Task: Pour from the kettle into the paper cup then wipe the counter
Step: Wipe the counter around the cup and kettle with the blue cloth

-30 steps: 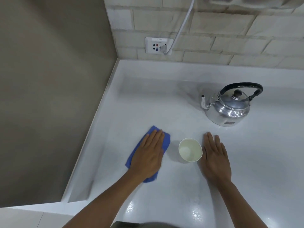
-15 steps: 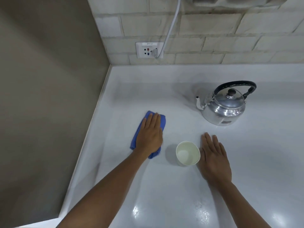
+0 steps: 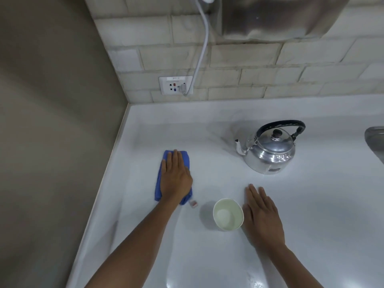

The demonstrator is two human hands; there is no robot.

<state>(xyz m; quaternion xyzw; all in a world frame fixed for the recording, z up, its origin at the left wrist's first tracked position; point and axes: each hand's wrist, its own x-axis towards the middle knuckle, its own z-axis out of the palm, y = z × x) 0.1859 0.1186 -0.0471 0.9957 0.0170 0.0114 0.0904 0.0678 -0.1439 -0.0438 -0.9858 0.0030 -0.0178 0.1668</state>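
Observation:
My left hand (image 3: pixel 175 177) lies flat with straight fingers on a folded blue cloth (image 3: pixel 159 179), pressing it onto the white counter (image 3: pixel 207 256). A white paper cup (image 3: pixel 228 214) stands upright to the right of it, with a little liquid at its bottom. My right hand (image 3: pixel 262 217) rests flat on the counter right beside the cup. The steel kettle (image 3: pixel 270 151) with a black handle sits upright farther back on the right, its spout pointing left.
A small label tag (image 3: pixel 193 203) sticks out from the cloth's near end. A wall socket (image 3: pixel 176 85) with a grey cable plugged in sits on the brick wall. A tan wall borders the counter's left edge. A metal sink rim (image 3: pixel 376 140) shows at the far right.
My left hand has pushed the blue cloth away from me and to the left across the counter. The right hand, cup and kettle stay in place.

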